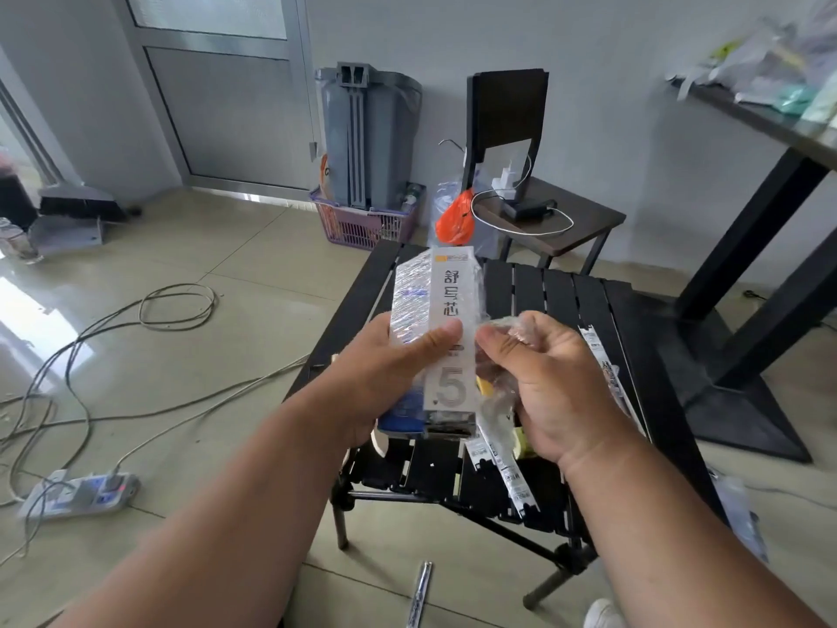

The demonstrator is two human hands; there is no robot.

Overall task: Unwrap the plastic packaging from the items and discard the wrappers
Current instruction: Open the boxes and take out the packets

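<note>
Left hand (398, 355) grips the boxed refill pack (441, 337) upright above the black slatted table (566, 301), steadying it, I judge, so my right hand (543, 378) can pinch and peel the loosened clear plastic wrap (498, 337) beside it.

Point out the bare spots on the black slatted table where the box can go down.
Free: the far slats of the black slatted table, between the box and the right edge. Crowded: the near right, under the right hand, where the white packets lie.
</note>
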